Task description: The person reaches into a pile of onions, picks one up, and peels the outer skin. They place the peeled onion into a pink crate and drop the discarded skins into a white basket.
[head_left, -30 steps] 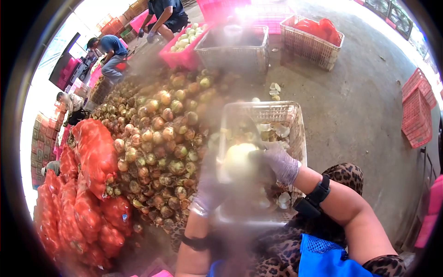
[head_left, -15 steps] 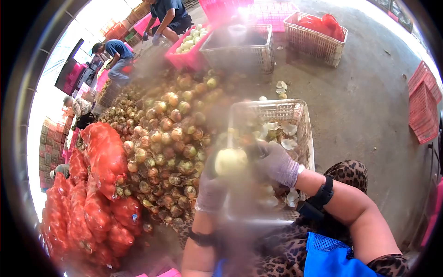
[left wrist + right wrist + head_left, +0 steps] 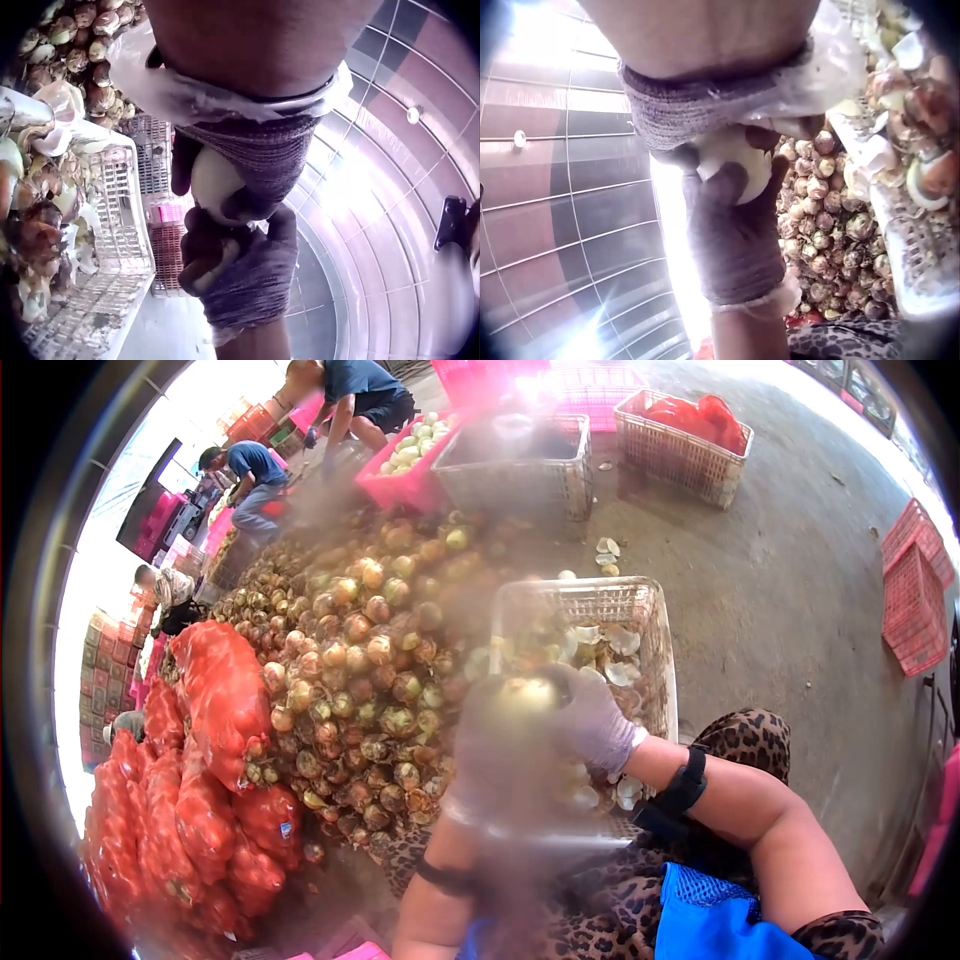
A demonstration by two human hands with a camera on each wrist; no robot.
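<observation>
My left hand (image 3: 490, 755), in a purple-grey knit glove under a thin clear one, holds a peeled white onion (image 3: 756, 169) with the thumb across it. The right hand (image 3: 597, 725), gloved the same way, meets it at the onion's other side with its fingers curled. In the left wrist view a pale slim thing (image 3: 214, 271) shows among the right fingers; I cannot tell what kind it is. Both hands are over a whitish plastic crate (image 3: 655, 650) with onion skins (image 3: 622, 670) in it. A blur on the head view covers part of the left hand.
A large heap of unpeeled onions (image 3: 350, 690) lies to the left, beside full red mesh sacks (image 3: 225, 700). At the back stand a pink crate of peeled onions (image 3: 400, 485), a grey crate (image 3: 515, 475) and one with red mesh (image 3: 690, 460). Other people work at far left.
The onion was lower and more fully in sight half a second ago; now it sits slightly higher and right, more covered by the hands. Both hands keep together over the crate.
</observation>
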